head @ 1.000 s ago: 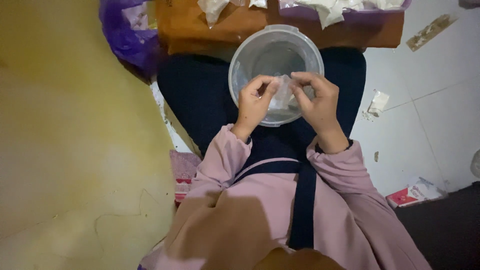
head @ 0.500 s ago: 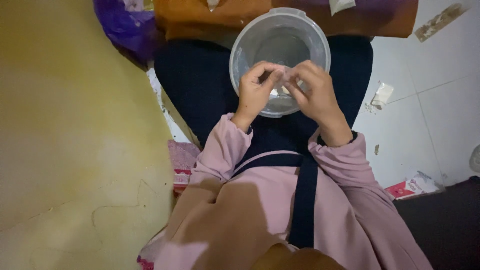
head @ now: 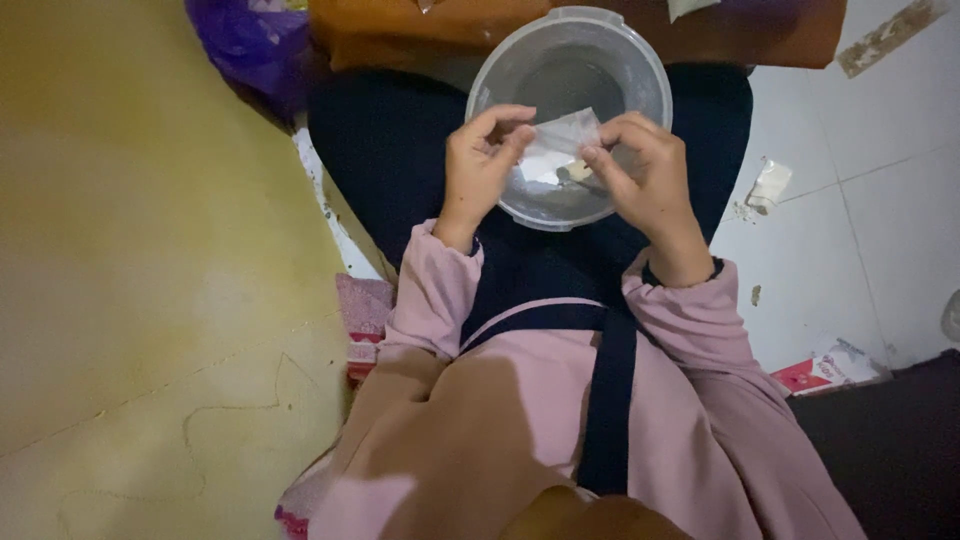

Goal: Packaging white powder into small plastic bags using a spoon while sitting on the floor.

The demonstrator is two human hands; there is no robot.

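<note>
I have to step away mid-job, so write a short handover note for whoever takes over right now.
Left hand: pinches the left edge of a small clear packet.
Right hand: pinches the packet's right edge.
The packet is held over a round clear plastic tub resting on the lap; something small and pale lies on the tub's bottom.
Done: packet picked up and gripped by both hands.
Left: whether the packet is open yet cannot be seen.

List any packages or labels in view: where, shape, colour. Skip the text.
Small sachet: pinched between left hand and right hand over the clear round tub; flat, whitish.
Red-and-white carton: on the floor tiles, lower right, flat.
Crumpled white wrapper: on tiles, right of the tub.
</note>
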